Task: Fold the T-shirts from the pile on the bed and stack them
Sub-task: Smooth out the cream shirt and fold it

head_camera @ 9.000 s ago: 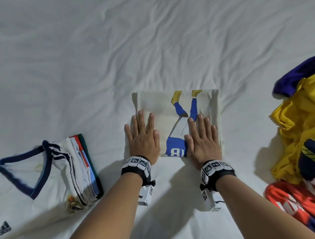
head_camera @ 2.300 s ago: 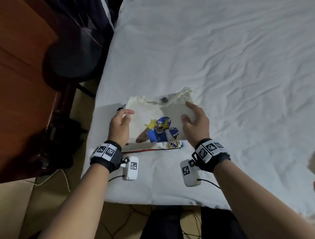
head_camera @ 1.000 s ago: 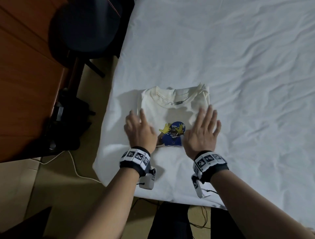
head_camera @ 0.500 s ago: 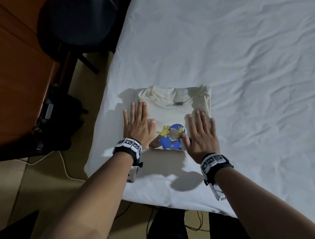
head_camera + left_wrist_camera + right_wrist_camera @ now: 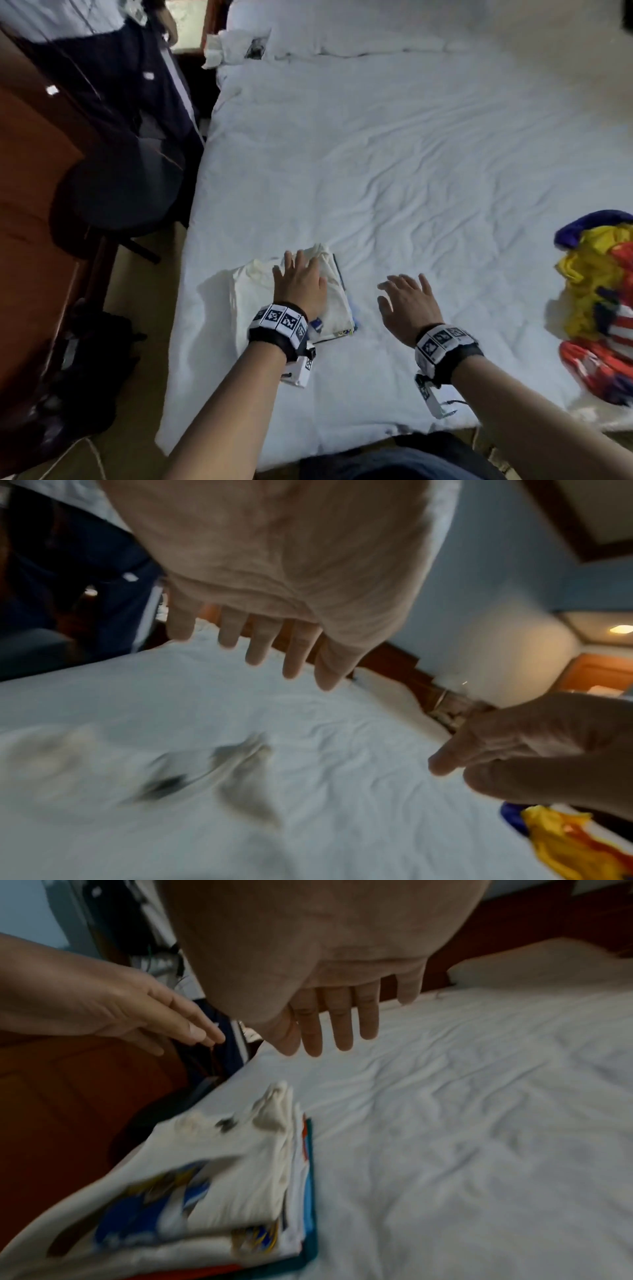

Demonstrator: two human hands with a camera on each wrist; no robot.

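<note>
Head view: two hands, left hand [image 5: 301,286] and right hand [image 5: 407,303], both spread wide, over one folded stack [image 5: 337,301].

From where I'm driving this, my left hand [image 5: 301,286] is flat over the folded cream T-shirt [image 5: 337,298] on the stack near the bed's [image 5: 411,171] left edge. My right hand [image 5: 407,303] is spread above the bare sheet just beside it. The unfolded pile [image 5: 599,308] sits far right, and 1 dark chair [image 5: 116,192] is off left.

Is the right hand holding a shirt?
No, the right hand hangs open over the white sheet with nothing in it, beside the folded stack.
</note>
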